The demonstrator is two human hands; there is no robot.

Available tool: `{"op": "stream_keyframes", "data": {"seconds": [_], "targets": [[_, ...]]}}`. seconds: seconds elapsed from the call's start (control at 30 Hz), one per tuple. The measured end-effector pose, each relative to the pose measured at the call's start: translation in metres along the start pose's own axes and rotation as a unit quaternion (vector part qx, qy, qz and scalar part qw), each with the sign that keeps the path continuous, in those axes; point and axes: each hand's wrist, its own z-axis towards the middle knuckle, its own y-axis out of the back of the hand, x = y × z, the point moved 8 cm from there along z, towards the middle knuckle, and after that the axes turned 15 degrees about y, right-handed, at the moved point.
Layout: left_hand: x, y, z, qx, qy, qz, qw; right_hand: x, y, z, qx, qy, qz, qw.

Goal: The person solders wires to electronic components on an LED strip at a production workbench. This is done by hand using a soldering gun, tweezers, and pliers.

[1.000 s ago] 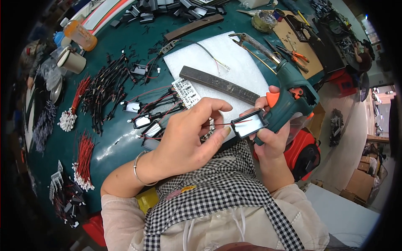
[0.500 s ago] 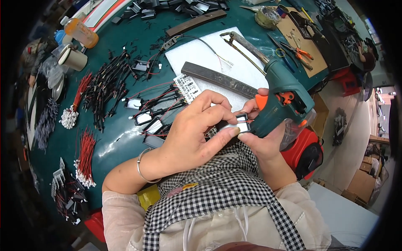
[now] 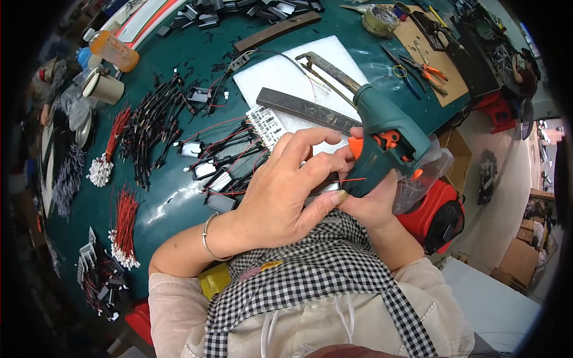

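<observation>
- Through the head view I see a green tabletop [image 3: 179, 222] filling the left and upper middle of the frame, a pale floor [image 3: 504, 173] at right, and cardboard boxes [image 3: 517, 262] at the right edge.
- A white foam sheet [image 3: 268, 74] lies upper centre, with a dark bar [image 3: 304, 110] across it.
- Bundled red wires [image 3: 124, 224] lie at left, black cables [image 3: 146, 128] above them; orange-handled pliers [image 3: 431, 74] sit upper right.
- The small black housing [image 3: 327, 187] is just right of centre, between the hands, partly hidden; its inside looks pale, and a thin red wire [image 3: 357, 179] sticks out rightward.
- The left hand [image 3: 280, 191] reaches in from lower left, fingers curled over the housing, thumb below; I can't tell whether they pinch wire or housing.
- The right hand [image 3: 376, 203] grips a green tool [image 3: 385, 128], fingertips beside its orange trigger, nozzle pointing upper left.
</observation>
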Motion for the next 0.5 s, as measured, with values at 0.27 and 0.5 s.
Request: {"op": "stream_keyframes", "data": {"seconds": [0.27,0.5], "targets": [[0.009,-0.007,0.001,-0.008,0.032,0.039,0.999,-0.002,-0.008,-0.001,0.004,-0.009,-0.092,0.996],[0.004,0.013,-0.001,-0.030,0.022,-0.006,0.999,-0.008,-0.012,-0.010,-0.007,0.001,-0.105,0.994]]}}
